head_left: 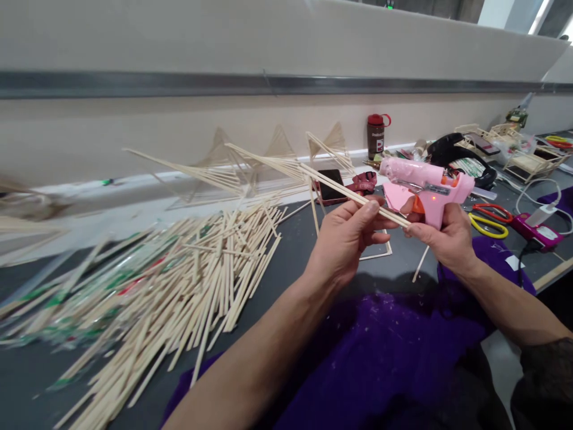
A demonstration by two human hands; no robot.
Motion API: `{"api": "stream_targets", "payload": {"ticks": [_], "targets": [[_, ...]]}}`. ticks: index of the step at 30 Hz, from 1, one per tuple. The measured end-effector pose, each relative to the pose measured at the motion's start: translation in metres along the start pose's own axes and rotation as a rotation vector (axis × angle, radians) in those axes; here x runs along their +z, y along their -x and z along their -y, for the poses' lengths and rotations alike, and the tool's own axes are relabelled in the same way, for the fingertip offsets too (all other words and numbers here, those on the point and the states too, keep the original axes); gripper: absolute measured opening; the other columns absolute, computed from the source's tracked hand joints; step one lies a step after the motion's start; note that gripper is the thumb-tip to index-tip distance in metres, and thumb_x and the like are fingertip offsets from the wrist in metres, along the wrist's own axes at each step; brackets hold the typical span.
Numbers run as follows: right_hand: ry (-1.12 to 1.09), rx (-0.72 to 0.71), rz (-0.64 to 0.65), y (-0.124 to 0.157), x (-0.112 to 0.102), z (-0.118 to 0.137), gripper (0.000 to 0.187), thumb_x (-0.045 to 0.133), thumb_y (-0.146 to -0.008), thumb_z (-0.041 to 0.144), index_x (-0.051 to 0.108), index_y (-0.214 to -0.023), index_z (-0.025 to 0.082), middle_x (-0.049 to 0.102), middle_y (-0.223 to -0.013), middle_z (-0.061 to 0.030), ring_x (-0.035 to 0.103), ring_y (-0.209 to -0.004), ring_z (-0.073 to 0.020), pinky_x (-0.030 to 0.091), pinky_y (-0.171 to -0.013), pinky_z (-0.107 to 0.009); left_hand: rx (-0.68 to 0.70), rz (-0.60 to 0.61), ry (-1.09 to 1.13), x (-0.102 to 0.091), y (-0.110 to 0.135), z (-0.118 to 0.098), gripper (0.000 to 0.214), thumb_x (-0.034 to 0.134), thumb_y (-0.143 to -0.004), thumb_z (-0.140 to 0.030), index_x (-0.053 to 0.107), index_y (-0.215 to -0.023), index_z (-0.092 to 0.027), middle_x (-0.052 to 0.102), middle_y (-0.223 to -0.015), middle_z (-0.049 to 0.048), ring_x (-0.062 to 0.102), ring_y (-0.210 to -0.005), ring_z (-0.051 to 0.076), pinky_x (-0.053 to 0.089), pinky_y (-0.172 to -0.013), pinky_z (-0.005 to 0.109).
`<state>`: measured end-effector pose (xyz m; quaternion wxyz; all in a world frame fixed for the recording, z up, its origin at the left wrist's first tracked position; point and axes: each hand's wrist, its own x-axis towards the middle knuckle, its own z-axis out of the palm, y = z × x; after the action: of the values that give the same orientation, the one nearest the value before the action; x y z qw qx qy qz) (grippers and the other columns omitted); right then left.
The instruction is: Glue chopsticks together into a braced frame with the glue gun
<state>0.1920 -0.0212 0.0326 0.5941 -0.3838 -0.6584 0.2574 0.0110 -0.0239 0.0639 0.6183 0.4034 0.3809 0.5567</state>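
My left hand (351,236) pinches a few thin wooden sticks (342,190) between thumb and fingers, held slanting in the air above the table. A pink glue gun (430,182) is gripped in my right hand (447,236), its nozzle end toward the left and a small orange light lit on its side. The right thumb meets the near end of the sticks. Beneath and behind my hands lies a square frame of sticks (378,257), partly hidden. A loose stick (421,263) rests below the right hand.
A big pile of wooden sticks (224,269), some in plastic wrappers, spreads across the left. Twisted stick structures (210,173) stand along the wall. Further right are a phone (330,186), a red-lidded bottle (376,137), scissors (490,221) and a magenta power adapter (535,232) with cables.
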Motion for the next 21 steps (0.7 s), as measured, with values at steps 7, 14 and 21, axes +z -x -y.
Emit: {"api": "stream_targets", "payload": {"ticks": [7,14,21], "targets": [[-0.083,-0.004,0.022,0.001,-0.001,0.0,0.031,0.086,-0.079,0.051,0.072,-0.091,0.026,0.075,-0.083,-0.0008,0.069,-0.064,-0.0158,0.064,-0.065,-0.034,0.013,-0.001,-0.038,0.004,0.003,-0.004,0.013,0.083,-0.085,-0.026,0.075,-0.087,-0.017,0.08,-0.078,0.0045,0.078,-0.066,0.015,0.058,-0.051,0.017],[-0.232,0.037,0.06,0.003,-0.01,-0.005,0.041,0.076,-0.089,0.065,0.069,-0.094,0.025,0.077,-0.089,-0.0021,0.063,-0.054,-0.0113,0.054,-0.046,-0.027,0.35,-0.259,-0.253,-0.023,-0.008,-0.032,0.017,0.086,-0.082,-0.033,0.076,-0.084,-0.02,0.079,-0.079,0.0049,0.081,-0.078,0.022,0.06,-0.059,0.024],[-0.044,0.066,0.205,0.007,-0.011,-0.009,0.031,0.075,-0.089,0.054,0.07,-0.087,0.024,0.068,-0.066,0.0017,0.055,-0.047,-0.0111,0.053,-0.05,-0.028,0.334,-0.336,-0.309,-0.044,-0.023,-0.031,0.015,0.083,-0.081,-0.03,0.074,-0.082,-0.018,0.077,-0.073,0.004,0.078,-0.073,0.019,0.056,-0.059,0.023]]}}
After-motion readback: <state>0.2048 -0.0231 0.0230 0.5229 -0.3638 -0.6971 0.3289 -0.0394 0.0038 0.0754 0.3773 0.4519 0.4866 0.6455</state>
